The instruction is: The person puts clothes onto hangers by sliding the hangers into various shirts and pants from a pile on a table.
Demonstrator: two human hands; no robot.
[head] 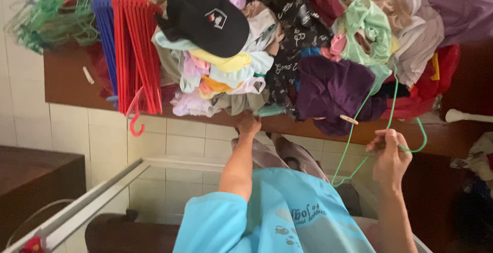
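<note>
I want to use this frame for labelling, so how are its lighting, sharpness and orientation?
Head view: soft, even indoor light with no harsh glare; the scene appears upside down; the black cap and clothes pile are fairly sharp; the green wire hanger looks thin and faint; right hand slightly soft; dark corners lose detail.
</note>
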